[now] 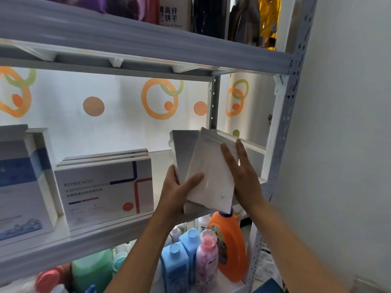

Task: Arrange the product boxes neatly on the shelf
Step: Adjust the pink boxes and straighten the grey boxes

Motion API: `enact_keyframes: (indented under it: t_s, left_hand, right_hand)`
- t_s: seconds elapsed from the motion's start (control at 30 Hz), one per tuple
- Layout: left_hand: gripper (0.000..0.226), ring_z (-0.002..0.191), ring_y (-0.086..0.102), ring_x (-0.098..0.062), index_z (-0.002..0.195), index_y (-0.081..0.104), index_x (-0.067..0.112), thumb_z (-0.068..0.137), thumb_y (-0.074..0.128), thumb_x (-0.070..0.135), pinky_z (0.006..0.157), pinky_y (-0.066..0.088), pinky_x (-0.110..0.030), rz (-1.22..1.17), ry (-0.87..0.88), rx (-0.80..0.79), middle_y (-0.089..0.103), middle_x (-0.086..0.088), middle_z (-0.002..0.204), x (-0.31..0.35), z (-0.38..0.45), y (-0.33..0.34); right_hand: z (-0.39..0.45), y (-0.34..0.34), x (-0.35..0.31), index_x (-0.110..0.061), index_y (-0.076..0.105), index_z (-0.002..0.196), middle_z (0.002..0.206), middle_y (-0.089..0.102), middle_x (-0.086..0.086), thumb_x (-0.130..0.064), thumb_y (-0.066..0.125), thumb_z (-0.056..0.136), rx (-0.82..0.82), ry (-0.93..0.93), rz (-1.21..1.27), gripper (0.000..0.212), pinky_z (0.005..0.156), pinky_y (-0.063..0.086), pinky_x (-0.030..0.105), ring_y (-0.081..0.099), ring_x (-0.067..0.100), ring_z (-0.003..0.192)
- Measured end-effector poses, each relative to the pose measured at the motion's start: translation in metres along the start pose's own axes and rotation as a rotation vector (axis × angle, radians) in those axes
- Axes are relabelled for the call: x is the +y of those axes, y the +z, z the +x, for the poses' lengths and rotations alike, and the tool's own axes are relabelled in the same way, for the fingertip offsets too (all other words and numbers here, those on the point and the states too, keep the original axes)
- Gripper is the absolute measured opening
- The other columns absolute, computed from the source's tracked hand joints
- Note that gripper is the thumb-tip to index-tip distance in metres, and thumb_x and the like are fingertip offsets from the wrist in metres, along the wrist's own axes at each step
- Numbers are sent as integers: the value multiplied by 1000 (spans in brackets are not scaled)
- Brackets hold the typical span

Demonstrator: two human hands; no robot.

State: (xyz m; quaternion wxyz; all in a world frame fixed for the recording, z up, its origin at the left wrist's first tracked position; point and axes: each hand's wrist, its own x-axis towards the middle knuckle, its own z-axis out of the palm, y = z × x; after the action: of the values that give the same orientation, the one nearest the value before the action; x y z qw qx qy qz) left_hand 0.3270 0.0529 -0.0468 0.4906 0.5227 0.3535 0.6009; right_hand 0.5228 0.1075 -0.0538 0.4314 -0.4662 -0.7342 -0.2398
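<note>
Shelving (148, 53) in pale metal fills the view, its middle shelf (163, 163) carrying upright product boxes at left, among them a red-and-blue-lined box (103, 193). At right, near the corner post, a person holds two slim white boxes (209, 172) fanned apart and tilted, their lower ends over the shelf's front edge. The left hand (177, 191) grasps the bottom corner, thumb across the front; the right hand (243, 172) lies flat, fingers extended, against the right side. Fanned as they are, one box could slide out and drop onto the bottles (203, 254) below.
</note>
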Motion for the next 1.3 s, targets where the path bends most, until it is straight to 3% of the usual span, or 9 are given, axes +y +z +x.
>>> enact_keyframes:
  t_s: [0.17, 0.33, 0.43, 0.57, 0.73, 0.9, 1.03, 1.13, 1.3]
  left_hand:
    - [40, 90, 68, -19, 106, 50, 26, 77, 76, 27, 69, 58, -28, 93, 69, 79, 65, -2, 106, 0, -1, -1]
    - [60, 95, 67, -22, 121, 36, 29, 77, 76, 30, 78, 60, -41, 139, 97, 142, 61, -1, 111, 10, 5, 0]
    - [64, 98, 66, -24, 122, 31, 32, 77, 76, 30, 77, 60, -42, 138, 112, 134, 58, -3, 116, 12, 9, 2]
    - [61, 108, 61, -17, 122, 33, 38, 78, 75, 40, 84, 58, -35, 248, 214, 132, 54, 0, 127, 8, 12, 6]
    - [62, 112, 59, -16, 130, 34, 39, 81, 73, 37, 87, 57, -35, 247, 203, 158, 56, 3, 129, -1, 14, -4]
    - [68, 110, 59, -14, 139, 28, 37, 85, 69, 29, 82, 57, -25, 267, 159, 137, 55, 3, 130, -4, 12, -11]
    - [67, 104, 61, -10, 135, 29, 40, 85, 70, 28, 75, 56, -16, 262, 149, 122, 59, 5, 123, -4, 9, -12]
    - [66, 103, 61, -9, 135, 31, 36, 84, 71, 28, 80, 57, -23, 265, 147, 136, 59, 5, 121, -3, 8, -11]
    - [66, 105, 59, -14, 134, 32, 34, 82, 72, 30, 85, 58, -33, 296, 162, 148, 56, 4, 121, -3, 9, -10]
  right_hand:
    - [14, 7, -7, -32, 5, 153, 159, 27, 10, -30, 67, 90, -7, 292, 221, 89, 91, 52, 46, 50, 28, 131]
    - [30, -13, -21, -21, 52, 132, 117, 70, 10, -45, 32, 104, -82, 959, 1108, 42, 86, 56, 39, 70, 19, 97]
    - [28, -17, -32, -37, 52, 131, 120, 68, -3, -58, 33, 98, -260, 802, 1187, 44, 92, 55, 47, 66, 16, 110]
    - [30, -8, -36, -51, 38, 140, 131, 58, -16, -51, 44, 98, -163, 700, 1156, 43, 91, 56, 40, 60, 10, 115]
    - [31, -3, -39, -41, 40, 142, 127, 57, -16, -44, 50, 98, -133, 700, 1138, 46, 82, 54, 23, 59, 5, 110]
    - [45, -10, -34, -15, 56, 130, 119, 68, -1, -15, 68, 89, -85, 756, 1127, 43, 92, 55, 36, 63, 21, 114]
    - [68, -35, -38, -30, 34, 146, 144, 44, -7, -17, 77, 83, -75, 574, 877, 77, 97, 44, 24, 45, 10, 125]
    - [86, -60, -49, -31, 43, 144, 136, 49, -11, -21, 78, 82, -204, 374, 738, 72, 87, 47, 11, 49, -3, 108]
    - [94, -67, -57, -22, 52, 136, 135, 53, -5, -33, 85, 72, -308, 132, 387, 73, 103, 46, 38, 49, 13, 117]
